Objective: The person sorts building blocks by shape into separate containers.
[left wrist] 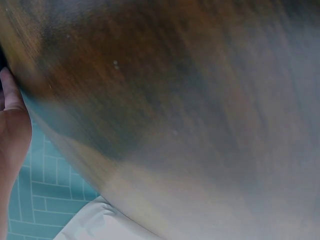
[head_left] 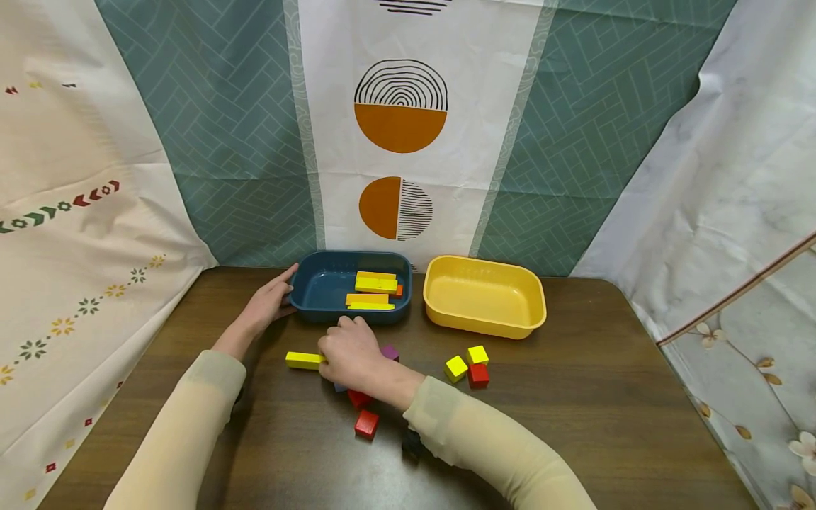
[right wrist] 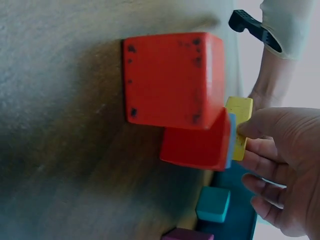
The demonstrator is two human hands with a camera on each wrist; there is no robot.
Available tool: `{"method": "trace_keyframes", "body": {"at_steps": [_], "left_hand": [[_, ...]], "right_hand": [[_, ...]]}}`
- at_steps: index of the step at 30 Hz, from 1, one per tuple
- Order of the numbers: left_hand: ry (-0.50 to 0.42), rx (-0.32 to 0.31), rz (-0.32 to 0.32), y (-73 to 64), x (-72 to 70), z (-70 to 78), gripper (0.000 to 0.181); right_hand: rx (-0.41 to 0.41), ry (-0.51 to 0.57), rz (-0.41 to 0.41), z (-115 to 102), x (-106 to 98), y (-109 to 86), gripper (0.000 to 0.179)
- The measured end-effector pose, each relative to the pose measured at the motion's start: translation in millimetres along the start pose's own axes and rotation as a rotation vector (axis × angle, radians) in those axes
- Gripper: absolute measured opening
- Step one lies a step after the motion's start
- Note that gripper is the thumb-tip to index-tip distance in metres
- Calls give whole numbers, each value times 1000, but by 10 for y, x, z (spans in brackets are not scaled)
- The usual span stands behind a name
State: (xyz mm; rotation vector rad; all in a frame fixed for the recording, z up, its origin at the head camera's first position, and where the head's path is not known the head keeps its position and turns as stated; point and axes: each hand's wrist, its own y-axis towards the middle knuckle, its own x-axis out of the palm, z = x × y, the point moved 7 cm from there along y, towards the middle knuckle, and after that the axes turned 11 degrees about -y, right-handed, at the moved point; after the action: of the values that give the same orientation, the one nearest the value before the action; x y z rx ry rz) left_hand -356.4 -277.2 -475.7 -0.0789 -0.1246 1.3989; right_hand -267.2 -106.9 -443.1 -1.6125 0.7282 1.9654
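Observation:
My right hand pinches a long yellow block near its right end, low over the table. In the right wrist view, the thumb presses that yellow block against the fingers. Beside this hand are a red cube, another red block, a teal cube and a purple block. My left hand rests at the left side of the dark blue tray, its fingers extended along the wall. Several yellow and orange blocks lie inside that tray.
A yellow tray stands right of the blue one. Two yellow cubes and a red cube sit in front of it. Another red cube lies nearer me. Patterned cloth hangs behind the table.

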Motion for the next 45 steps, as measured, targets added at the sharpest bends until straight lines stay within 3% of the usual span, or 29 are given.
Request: {"method": "trace_keyframes", "body": {"at_steps": [10,29,45], "left_hand": [[33,17,16,101,-101,-142,58],[48,20,21,77,-85,-125,58],[38,17,20,77,-81,-131,58]], "right_hand": [[20,62,102,168,-192,-68,12],[86,151,208,536,-418,-240,14],[187,209,238,862,-521,-337,21]]}}
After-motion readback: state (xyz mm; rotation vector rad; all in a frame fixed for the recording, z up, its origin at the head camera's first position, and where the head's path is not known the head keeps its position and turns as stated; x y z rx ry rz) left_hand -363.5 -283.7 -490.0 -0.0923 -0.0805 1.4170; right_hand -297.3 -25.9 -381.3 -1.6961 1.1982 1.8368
